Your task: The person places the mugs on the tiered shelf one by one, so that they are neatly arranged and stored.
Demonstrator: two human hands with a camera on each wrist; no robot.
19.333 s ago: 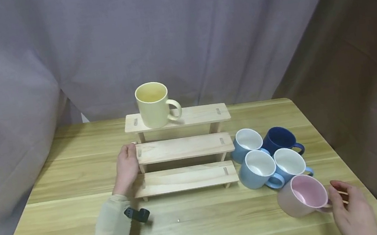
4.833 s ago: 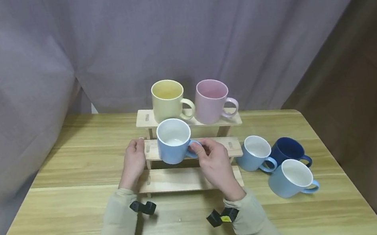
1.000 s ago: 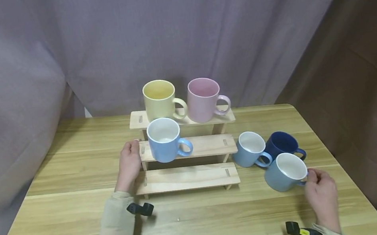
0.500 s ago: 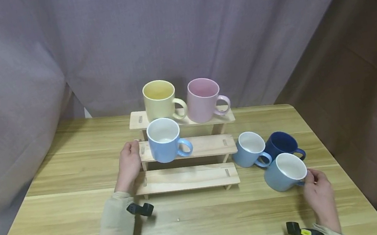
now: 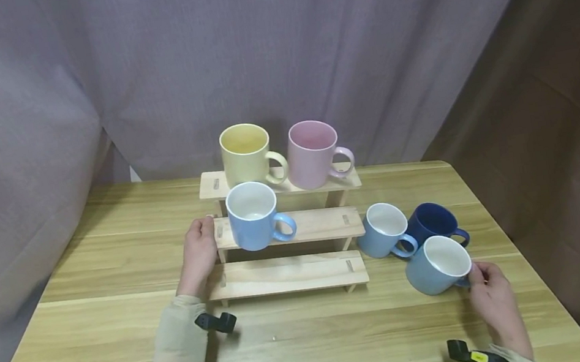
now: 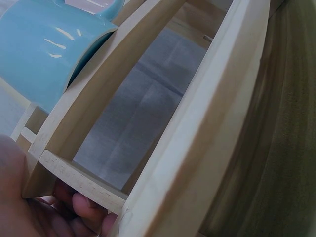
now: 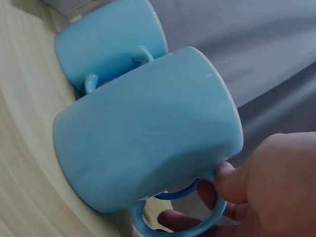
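Observation:
A three-tier wooden rack stands mid-table. My left hand grips the left end of its middle tier; in the left wrist view the fingers of my left hand curl under the frame. A light blue mug stands at the left of that tier. On the top tier are a yellow mug and a pink mug. At the right, my right hand pinches the handle of another light blue mug; the right wrist view shows thumb and fingers of my right hand on that handle.
Beside the rack's right end stands one more light blue mug, with a dark blue mug to its right, behind the gripped one. Grey curtains hang behind the wooden table, and brown cloth hangs at the right.
A pink mug and a light blue mug now stand on the rack, unlike in the oldest frame. Over the last second, my right hand has barely shifted at the mug's handle; the left hand stays put.

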